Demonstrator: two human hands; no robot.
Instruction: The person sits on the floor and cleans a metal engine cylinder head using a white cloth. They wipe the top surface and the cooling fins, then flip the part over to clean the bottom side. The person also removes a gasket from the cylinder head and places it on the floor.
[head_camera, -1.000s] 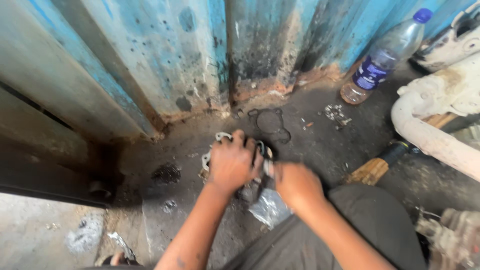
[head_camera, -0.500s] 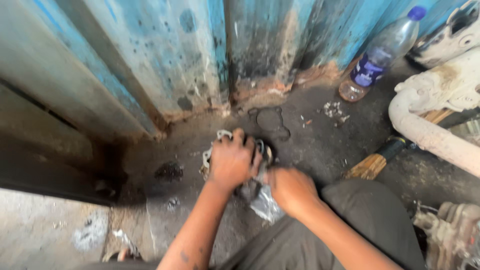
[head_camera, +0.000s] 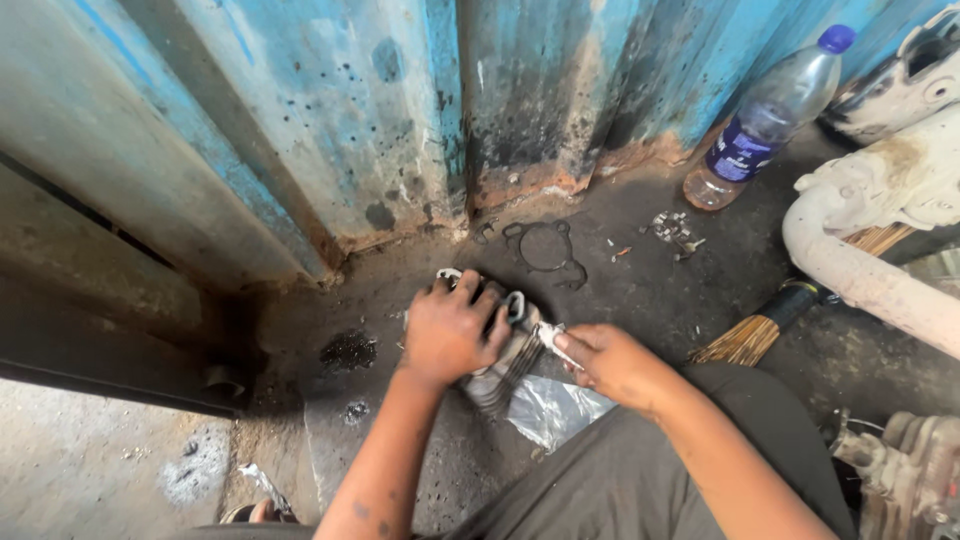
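The left hand (head_camera: 448, 335) lies palm-down over a grey finned metal engine cylinder (head_camera: 500, 365), fingers curled across its top and pressing it onto the grimy concrete floor (head_camera: 650, 290). The right hand (head_camera: 610, 362) is closed in a pinch on a small pale metal tool (head_camera: 553, 341), whose tip meets the cylinder's right edge; what kind of tool it is cannot be told. The cylinder sits on the floor just in front of the person's knees, with 1 crumpled sheet of clear plastic (head_camera: 555, 408) lying beside it under the right wrist. Judging by its cast fins, the cylinder is likely heavy and rigid, oily enough to slip, and the thin fins could bend or nick skin, so the solid top face and outer flanks look like the safest places to take hold. Just beyond it lies a thin dark ring-shaped gasket (head_camera: 545, 250), probably flimsy. Farther out stand a rusted blue corrugated metal wall (head_camera: 330, 120), a clear plastic bottle with a blue cap (head_camera: 765, 120), a straw hand broom (head_camera: 760, 330) and a dirty white pipe (head_camera: 860, 280).
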